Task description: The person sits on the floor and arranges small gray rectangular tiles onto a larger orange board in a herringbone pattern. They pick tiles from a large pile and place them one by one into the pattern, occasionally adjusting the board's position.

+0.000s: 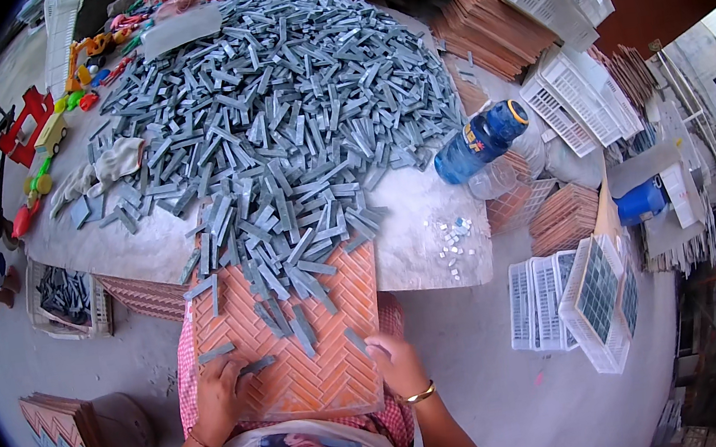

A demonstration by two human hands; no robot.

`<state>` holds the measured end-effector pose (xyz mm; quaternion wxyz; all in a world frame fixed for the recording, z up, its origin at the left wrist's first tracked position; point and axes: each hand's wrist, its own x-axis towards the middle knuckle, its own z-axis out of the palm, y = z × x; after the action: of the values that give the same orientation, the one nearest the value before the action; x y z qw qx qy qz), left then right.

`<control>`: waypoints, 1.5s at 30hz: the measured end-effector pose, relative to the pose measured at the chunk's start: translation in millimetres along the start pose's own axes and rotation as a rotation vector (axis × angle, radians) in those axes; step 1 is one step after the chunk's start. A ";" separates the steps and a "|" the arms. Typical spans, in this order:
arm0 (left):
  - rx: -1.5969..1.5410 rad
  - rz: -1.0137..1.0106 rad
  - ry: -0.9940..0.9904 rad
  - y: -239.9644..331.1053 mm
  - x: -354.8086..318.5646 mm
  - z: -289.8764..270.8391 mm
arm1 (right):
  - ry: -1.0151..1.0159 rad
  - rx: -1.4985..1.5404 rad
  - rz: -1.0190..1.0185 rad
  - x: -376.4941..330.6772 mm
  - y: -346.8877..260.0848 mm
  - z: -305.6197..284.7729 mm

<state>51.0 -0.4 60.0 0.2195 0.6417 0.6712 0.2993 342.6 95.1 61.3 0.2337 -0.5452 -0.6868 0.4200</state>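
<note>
An orange-brown mould board with herringbone slots rests over my lap, its far part under loose grey stone strips. My left hand is at the board's left side, fingers closed around the end of a short grey strip. Just beyond those fingers lies another strip. At the right edge, my right hand pinches the near end of a grey strip between thumb and fingers. Several strips lie loose at the board's middle. Most slots in the near part hold no strip.
A large heap of grey strips covers the table. A blue bottle stands right of it; gloves and toys lie left. White crates and stacked boards stand right; more boards lower left.
</note>
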 end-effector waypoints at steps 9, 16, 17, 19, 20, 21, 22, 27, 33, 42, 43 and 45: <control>0.041 0.019 0.032 0.9 1.7 3.1 | 0.159 -0.192 -0.153 -15.4 -7.6 5.0; 0.041 0.053 0.035 -1.8 0.9 3.5 | 0.179 -0.268 -0.212 -23.2 -0.6 9.1; 0.047 0.048 0.032 -3.3 -0.2 3.6 | 0.178 -0.260 -0.194 -24.2 -0.9 9.9; 0.051 0.041 0.030 -3.9 -2.2 3.3 | 0.138 -0.280 -0.180 -32.2 -6.4 4.2; 0.048 0.040 0.028 -2.9 -2.8 2.8 | 0.120 -0.289 -0.171 -36.6 -8.8 2.0; 0.045 0.038 0.027 -2.3 -3.5 2.7 | 0.124 -0.275 -0.172 -41.0 -8.0 3.1; 0.055 0.038 0.033 -3.7 -4.9 3.6 | 0.129 -0.260 -0.173 -46.1 -6.9 5.2; 0.056 -0.002 0.005 -6.8 -7.7 6.6 | 0.176 -0.232 -0.131 -58.8 -9.0 10.9; 0.092 0.040 0.051 -7.5 -6.0 9.0 | 0.206 -0.246 -0.203 -63.4 -1.7 10.1; 0.035 0.000 0.024 -2.3 -3.0 4.8 | 0.266 -0.231 -0.176 -51.1 -2.4 16.3; 0.035 0.002 0.023 -3.1 -3.2 4.6 | 0.269 -0.236 -0.183 -49.6 -1.6 17.3; 0.033 0.004 0.021 -5.0 -4.1 6.1 | 0.281 -0.239 -0.191 -46.9 -3.0 19.0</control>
<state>51.8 -3.7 51.8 0.2011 0.6434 0.6769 0.2956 340.0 44.5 60.0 0.2997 -0.5547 -0.7410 0.2310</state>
